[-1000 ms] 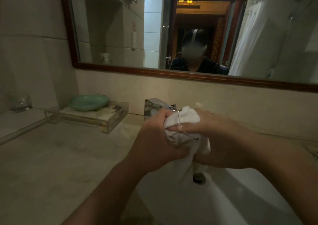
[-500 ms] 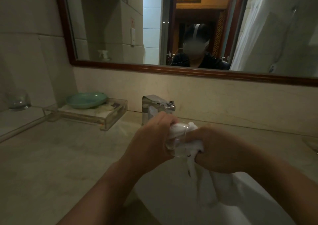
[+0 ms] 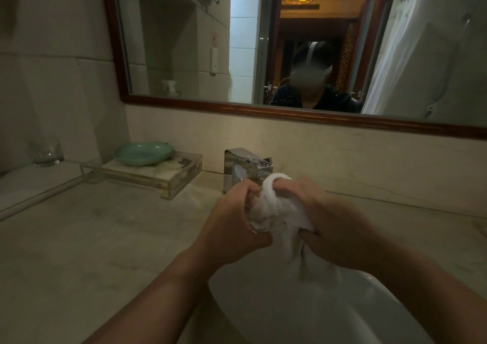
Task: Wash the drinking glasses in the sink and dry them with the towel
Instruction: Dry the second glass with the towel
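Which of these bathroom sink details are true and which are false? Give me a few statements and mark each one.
1. The right hand grips the white towel. True.
2. The left hand lies flat on the counter. False: it grips the held glass, which is pressed into the towel above the sink.
3. Another glass stands at far left, away from both hands. True.
4. The green dish lies in the sink. False: it sits on the clear tray, left of the faucet.
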`<action>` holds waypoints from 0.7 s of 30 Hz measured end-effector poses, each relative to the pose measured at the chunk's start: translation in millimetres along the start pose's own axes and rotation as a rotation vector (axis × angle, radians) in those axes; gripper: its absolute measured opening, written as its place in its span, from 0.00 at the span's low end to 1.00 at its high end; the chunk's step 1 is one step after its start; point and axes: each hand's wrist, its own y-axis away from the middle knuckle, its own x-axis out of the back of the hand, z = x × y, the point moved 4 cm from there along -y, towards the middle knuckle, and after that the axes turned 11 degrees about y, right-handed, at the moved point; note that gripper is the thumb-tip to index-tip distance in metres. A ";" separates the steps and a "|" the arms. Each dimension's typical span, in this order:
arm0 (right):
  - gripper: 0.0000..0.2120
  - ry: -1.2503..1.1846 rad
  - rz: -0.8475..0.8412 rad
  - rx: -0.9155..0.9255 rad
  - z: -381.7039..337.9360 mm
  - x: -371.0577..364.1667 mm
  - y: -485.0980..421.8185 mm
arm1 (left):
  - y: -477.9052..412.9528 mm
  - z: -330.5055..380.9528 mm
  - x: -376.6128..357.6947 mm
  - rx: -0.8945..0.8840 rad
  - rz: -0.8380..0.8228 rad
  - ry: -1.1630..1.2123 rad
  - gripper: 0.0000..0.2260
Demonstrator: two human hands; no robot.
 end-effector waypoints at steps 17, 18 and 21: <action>0.26 0.302 -0.271 0.141 -16.1 -6.4 5.1 | 1.0 17.5 2.5 -0.023 -0.138 -0.399 0.23; 0.26 0.292 -0.305 0.125 -17.2 -7.2 3.8 | 0.6 18.1 1.6 -0.053 -0.140 -0.452 0.23; 0.25 0.078 -0.388 0.062 -18.1 -3.7 1.8 | -0.7 18.6 0.6 -0.095 -0.124 -0.526 0.22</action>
